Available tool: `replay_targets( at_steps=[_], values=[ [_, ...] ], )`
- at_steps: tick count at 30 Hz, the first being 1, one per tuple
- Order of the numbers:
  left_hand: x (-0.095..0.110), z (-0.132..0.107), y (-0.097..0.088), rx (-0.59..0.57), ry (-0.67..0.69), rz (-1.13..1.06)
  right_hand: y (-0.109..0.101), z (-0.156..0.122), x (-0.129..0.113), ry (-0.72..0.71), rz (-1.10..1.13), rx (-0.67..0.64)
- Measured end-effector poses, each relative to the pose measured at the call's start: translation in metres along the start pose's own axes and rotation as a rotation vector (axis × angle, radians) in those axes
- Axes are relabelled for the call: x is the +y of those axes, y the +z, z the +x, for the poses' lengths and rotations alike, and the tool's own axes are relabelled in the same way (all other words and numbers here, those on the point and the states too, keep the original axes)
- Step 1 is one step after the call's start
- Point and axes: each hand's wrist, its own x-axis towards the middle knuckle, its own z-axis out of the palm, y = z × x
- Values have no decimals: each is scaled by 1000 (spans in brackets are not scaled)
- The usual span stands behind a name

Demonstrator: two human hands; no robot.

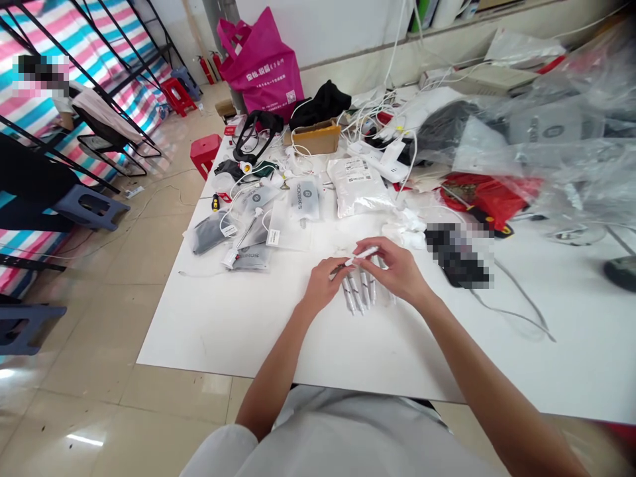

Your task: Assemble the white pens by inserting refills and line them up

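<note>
Both my hands meet above the middle of the white table (238,324). My right hand (395,271) pinches a slim white pen-like stick (364,254) held level. My left hand (322,285) is closed at the stick's left end, fingertips on a small dark tip there. Under my hands, several more white sticks (358,291) lie side by side on the table.
Grey packaged items (253,225) and white pouches (358,185) lie beyond my hands. Cables, a cardboard box (314,138), a pink bag (261,63) and clear plastic wrap (556,139) crowd the far side. Red and grey stools (206,154) stand on the tiled floor at left.
</note>
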Motion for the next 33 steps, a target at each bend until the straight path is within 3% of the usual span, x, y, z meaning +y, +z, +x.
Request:
replay_targets(
  at_steps=[2,5,10,14,26,33],
  values=[
    [5,1,1,28,-90,-169,2,14,-13,-9,91,-35],
    [9,5,0,88,-187,-429,3,36,-33,8,77,-191],
    [9,11,-6,186,-220,-614,3,67,-63,-7,35,-407],
    [10,12,-8,230,-254,-637,4,75,-70,-25,-19,-389],
    [14,11,-2,182,-352,-659,-4,72,-59,68,-87,-370],
    [13,12,-2,186,-347,-670,-1,73,-50,51,-108,-370]
  ],
)
